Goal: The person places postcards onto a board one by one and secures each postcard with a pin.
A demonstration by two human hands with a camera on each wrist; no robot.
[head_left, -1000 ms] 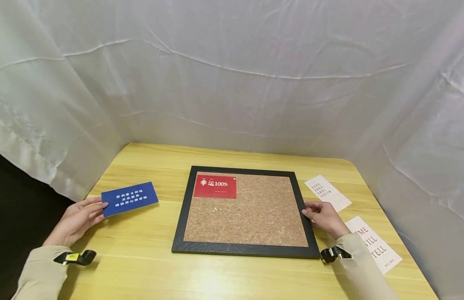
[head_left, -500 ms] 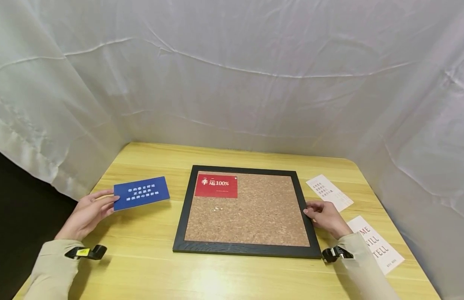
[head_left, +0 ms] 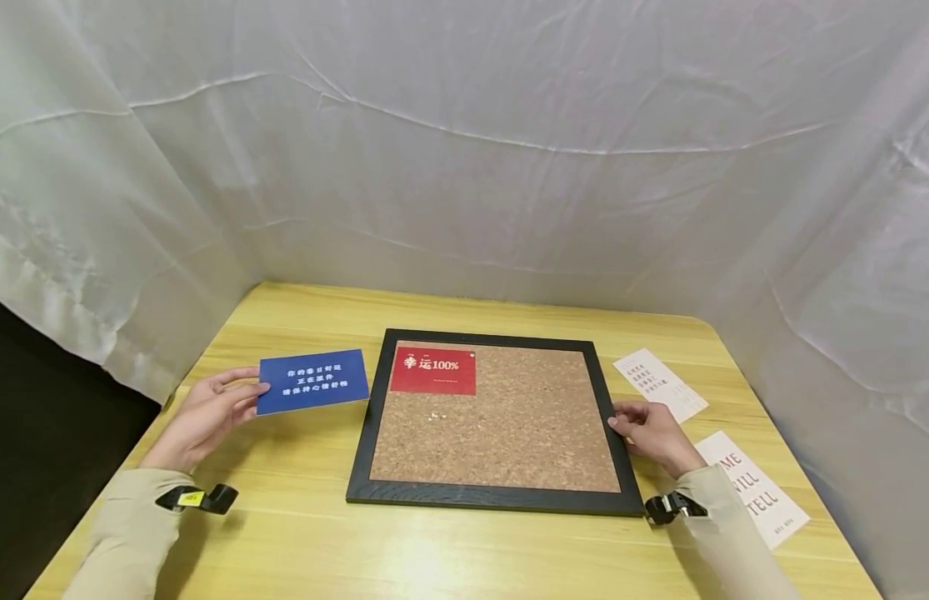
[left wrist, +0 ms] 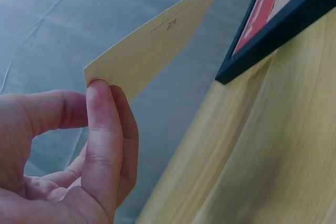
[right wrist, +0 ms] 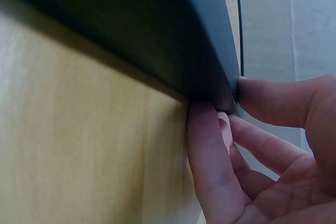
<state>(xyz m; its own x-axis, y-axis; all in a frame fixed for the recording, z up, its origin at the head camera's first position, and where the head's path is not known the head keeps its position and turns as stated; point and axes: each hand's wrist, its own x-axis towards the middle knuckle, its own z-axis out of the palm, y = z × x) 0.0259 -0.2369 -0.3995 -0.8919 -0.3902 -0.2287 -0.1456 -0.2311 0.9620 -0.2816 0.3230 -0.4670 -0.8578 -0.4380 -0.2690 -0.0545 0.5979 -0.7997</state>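
In the head view my left hand (head_left: 212, 414) pinches a blue card (head_left: 314, 382) with white writing by its left edge, thumb on top. The card is held above the table, its right end close to the left side of a black-framed cork board (head_left: 501, 429). Seen from the left wrist, the card's pale back (left wrist: 157, 40) has small print, and fingers press against it. My right hand (head_left: 651, 433) grips the board's right frame edge; in the right wrist view the thumb lies on the frame (right wrist: 210, 40) and fingers reach its lower side. A red card (head_left: 434, 371) lies at the board's upper left.
To the right of the board lie two white cards, one with small text (head_left: 659, 385) and one with large lettering (head_left: 756, 492). A small pale cluster (head_left: 437, 416) sits on the cork. Pale curtain (head_left: 464, 167) surrounds the wooden table (head_left: 314, 533) at back and sides.
My left hand has carried the blue card rightward to the board's left side, and the card has turned a little more level. My right hand stays on the frame.
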